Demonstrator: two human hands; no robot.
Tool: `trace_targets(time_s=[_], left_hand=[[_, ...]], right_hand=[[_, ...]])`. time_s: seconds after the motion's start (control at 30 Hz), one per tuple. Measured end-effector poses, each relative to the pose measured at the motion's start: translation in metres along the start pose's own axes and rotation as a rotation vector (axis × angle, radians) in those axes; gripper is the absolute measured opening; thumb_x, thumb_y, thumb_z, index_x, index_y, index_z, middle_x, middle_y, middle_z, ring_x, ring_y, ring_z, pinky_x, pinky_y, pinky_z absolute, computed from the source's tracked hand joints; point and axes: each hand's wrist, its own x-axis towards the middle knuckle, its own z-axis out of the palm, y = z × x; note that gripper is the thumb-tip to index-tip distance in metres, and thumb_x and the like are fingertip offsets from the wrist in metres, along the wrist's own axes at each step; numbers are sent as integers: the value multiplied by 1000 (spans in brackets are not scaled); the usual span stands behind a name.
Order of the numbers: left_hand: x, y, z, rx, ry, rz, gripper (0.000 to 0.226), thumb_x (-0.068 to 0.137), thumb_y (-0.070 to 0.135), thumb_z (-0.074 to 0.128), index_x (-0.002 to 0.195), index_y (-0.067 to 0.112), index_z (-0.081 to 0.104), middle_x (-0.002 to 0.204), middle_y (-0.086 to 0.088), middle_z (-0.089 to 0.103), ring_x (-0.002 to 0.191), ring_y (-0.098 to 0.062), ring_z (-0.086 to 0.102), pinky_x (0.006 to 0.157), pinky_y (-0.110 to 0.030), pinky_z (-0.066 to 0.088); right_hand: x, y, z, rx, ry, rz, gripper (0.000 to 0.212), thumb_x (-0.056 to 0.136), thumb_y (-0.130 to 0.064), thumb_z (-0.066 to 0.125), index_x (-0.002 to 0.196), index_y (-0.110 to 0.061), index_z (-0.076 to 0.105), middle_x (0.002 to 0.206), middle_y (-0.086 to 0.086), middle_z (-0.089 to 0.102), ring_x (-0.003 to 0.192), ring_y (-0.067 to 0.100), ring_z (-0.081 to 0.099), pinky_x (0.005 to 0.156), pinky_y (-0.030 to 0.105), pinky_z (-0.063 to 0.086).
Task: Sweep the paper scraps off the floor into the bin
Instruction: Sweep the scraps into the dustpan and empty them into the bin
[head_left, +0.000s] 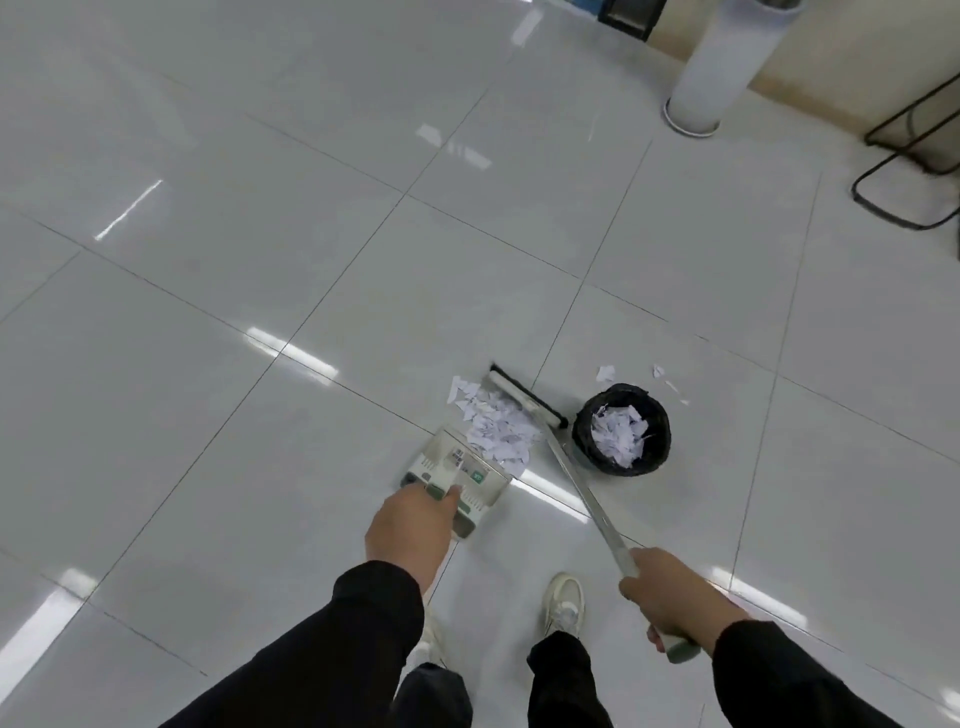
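Note:
A heap of white paper scraps (496, 428) lies on the tiled floor at the mouth of a pale dustpan (457, 467). My left hand (410, 530) grips the dustpan's handle. My right hand (670, 592) holds the long metal handle of a broom (582, 488), whose flat black-edged head (524, 395) rests on the floor just beyond the heap. A small round bin (622, 428) with a black liner stands to the right of the broom head, with scraps inside. A few loose scraps (660, 375) lie beyond the bin.
A tall white cylinder (722, 67) stands at the far right near the wall. Black metal chair legs (909, 171) sit at the right edge. My shoes (563, 603) are on the floor between my arms. Glossy tiles stretch to the left.

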Motion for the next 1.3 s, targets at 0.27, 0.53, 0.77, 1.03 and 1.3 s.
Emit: trace_targets(time_s=[0.27,0.53,0.77,1.03,1.3], left_hand=[[36,36,-1,-58,-65,45,43,97,55,55,82,15,60,85,-2,72,82,-26,65,69,-32,48],[36,28,-6,-246,-208,-4,35,92,43,64,83,9,63,71,-6,62,53,-25,56,55,-29,49],[7,-20,-25,-451,-417,-98,38,91,39,74,104,5,65,55,-1,36,43,-15,28,44,-22,26],[-46,-76,-28,-436,-347,-81,67,95,75,39,80,10,49,59,-2,35,47,-14,27,46,-25,23],[-128,-88,-45,-484,-214,-55,62,95,70,46,78,11,48,62,-5,37,46,-16,27,47,-26,24]], right_hand=[[-73,23,16,-41,-99,-86,21,88,-19,46,106,-18,57,78,2,51,43,17,58,42,24,43],[-118,63,17,169,-22,-57,27,81,-29,60,100,-43,73,61,-5,62,57,11,54,64,25,43],[-143,68,40,431,14,-102,25,89,-12,60,103,-27,75,62,5,58,49,22,49,53,24,42],[-141,76,41,680,64,-70,21,90,-10,62,102,6,68,68,15,58,52,26,47,48,30,40],[-156,112,56,832,65,-130,20,94,-6,58,101,11,66,69,18,60,49,23,44,45,25,36]])
